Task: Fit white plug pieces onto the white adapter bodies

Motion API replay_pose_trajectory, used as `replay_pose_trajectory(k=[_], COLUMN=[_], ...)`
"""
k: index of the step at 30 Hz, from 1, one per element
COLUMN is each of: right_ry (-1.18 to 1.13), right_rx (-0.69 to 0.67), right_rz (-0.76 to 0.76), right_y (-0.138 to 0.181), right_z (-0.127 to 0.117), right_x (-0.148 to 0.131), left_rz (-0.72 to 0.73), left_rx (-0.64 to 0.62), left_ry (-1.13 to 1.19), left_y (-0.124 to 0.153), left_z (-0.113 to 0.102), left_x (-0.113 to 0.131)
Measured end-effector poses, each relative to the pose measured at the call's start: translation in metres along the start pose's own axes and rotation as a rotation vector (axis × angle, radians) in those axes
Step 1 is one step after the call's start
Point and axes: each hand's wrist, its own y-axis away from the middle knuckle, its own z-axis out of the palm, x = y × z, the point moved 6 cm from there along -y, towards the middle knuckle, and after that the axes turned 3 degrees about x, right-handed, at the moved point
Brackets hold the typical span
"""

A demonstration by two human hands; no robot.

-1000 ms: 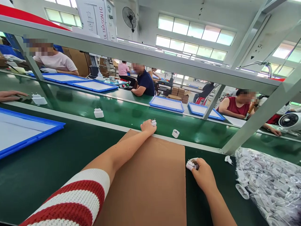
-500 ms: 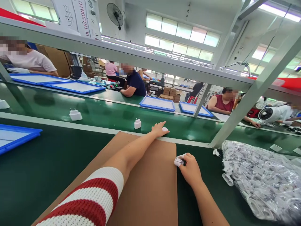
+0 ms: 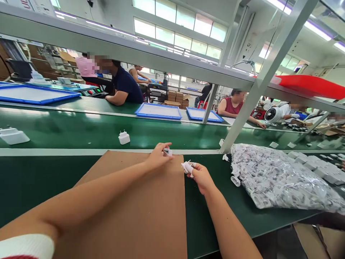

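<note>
My left hand pinches a small white plug part over the far edge of a brown cardboard sheet. My right hand is closed round another small white plug part just right of the sheet. The two hands are a short gap apart. A white charger stands on the green conveyor belt beyond my left hand.
A clear bag of several white parts lies on the right, with loose ones beside it. Another white charger rides the belt at far left. Blue-edged trays lie across the belt where other people sit. A slanted metal post rises at right.
My left hand pulled back from the belt with a small white part and came toward my right hand. The charger it set down has travelled left on the belt. The view swung right.
</note>
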Motion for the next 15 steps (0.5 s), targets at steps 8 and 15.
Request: replay_pose_trajectory(k=[8, 15], right_ry=[0.073, 0.28], right_rx=[-0.105, -0.084], right_rz=[-0.031, -0.158], right_y=[0.014, 0.025], right_z=[0.014, 0.03], right_x=[-0.002, 0.0], left_rz=[-0.042, -0.12], left_rx=[-0.129, -0.231], left_ry=[0.17, 0.343], left_y=[0.107, 0.122], left_z=[-0.004, -0.009], left_x=[0.014, 0.001])
